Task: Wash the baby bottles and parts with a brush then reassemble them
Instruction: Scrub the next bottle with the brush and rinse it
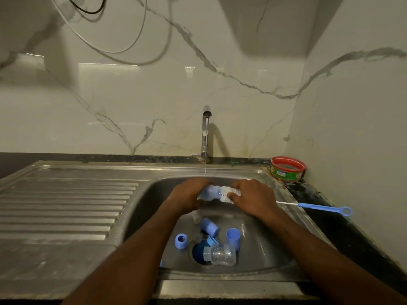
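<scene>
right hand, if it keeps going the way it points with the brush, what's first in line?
The right hand points left, brush leading. First in line is the bottle gripped by the left hand; the bristles look already at its mouth, depth unclear.

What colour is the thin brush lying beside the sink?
The thin brush has a light blue handle with a ring end and white bristles, seen in the head view.

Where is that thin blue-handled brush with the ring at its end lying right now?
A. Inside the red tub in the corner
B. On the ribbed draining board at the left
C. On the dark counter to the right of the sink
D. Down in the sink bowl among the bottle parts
C: the thin blue-handled brush lies on the dark counter, its wire tip reaching over the sink edge.
</scene>
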Demonstrator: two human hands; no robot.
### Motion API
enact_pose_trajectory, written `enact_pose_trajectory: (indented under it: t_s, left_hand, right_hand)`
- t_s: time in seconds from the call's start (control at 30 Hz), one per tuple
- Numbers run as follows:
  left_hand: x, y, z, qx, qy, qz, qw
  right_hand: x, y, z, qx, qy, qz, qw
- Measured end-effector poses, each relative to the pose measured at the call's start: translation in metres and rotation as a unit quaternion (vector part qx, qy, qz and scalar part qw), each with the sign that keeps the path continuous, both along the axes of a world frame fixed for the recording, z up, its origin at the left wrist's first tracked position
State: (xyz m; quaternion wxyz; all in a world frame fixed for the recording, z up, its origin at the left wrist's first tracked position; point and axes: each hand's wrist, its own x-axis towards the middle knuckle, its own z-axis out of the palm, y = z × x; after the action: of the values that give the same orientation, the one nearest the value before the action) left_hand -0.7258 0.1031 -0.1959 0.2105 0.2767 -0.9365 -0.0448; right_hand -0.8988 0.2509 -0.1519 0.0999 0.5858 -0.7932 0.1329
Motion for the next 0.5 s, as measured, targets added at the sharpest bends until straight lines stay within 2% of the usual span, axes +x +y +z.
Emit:
enact_pose_trajectory:
  t_s: [0.1,0.2,0.27,0.33,0.4,0.43,0.5]
  left_hand:
    - [0.006,-0.005,0.002,0.005,0.054,0.057,0.997]
    - [0.0,0.0,0.002,-0.028,0.03,-0.036,0.999]
    - [-0.001,0.002,0.003,-0.055,0.026,-0.049,0.997]
    - [0.004,-0.001,0.004,-0.032,0.083,0.011,0.996]
    - [0.008,-0.004,0.005,-0.008,0.117,0.072,0.99]
    - [0.007,-0.002,0.005,-0.005,0.103,0.067,0.992]
    - [0.0,0.001,0.003,-0.003,0.053,-0.019,0.998]
  right_hand:
    - [-0.005,0.001,0.009,-0.004,-0.06,-0.008,0.998]
    - [-0.003,0.002,0.007,0.002,-0.034,-0.004,0.999]
    - [-0.004,0.005,0.006,0.01,-0.035,-0.002,0.999]
    - [-0.007,0.008,0.01,-0.016,-0.065,-0.008,0.998]
    - [-0.01,0.008,0.016,-0.043,-0.056,-0.013,0.997]
    - [-0.008,0.007,0.017,-0.044,-0.041,-0.013,0.998]
    - [-0.002,0.005,0.013,-0.025,-0.014,-0.008,1.0]
